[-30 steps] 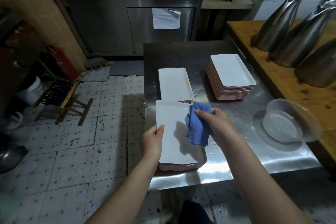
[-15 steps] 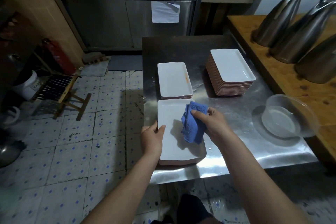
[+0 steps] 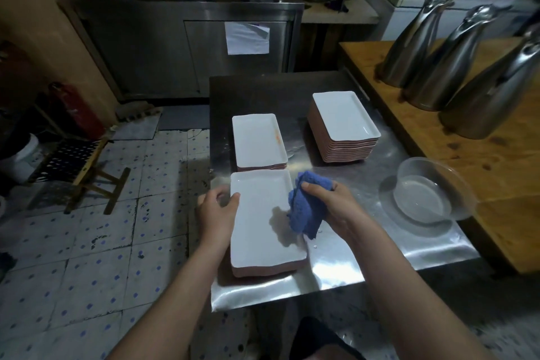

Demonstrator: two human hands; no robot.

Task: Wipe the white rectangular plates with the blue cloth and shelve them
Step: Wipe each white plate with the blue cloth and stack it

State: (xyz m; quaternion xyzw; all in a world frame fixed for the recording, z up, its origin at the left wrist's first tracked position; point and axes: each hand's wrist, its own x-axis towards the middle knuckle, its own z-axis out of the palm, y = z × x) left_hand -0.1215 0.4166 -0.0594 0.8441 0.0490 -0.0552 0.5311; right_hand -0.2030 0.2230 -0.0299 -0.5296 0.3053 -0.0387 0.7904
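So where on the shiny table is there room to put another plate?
The steel table is bare along its far edge, behind the short stack and the tall stack. Another patch lies at the near right corner, between the near plate and the clear bowl. The left side is crowded with stacks end to end.

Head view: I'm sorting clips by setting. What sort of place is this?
Probably a restaurant's back kitchen: stacked white rectangular plates on a stainless steel table, three steel jugs on a wooden counter, and a steel cabinet behind.

Part of near plate (image 3: 260,219) right edge behind blue cloth (image 3: 306,210)
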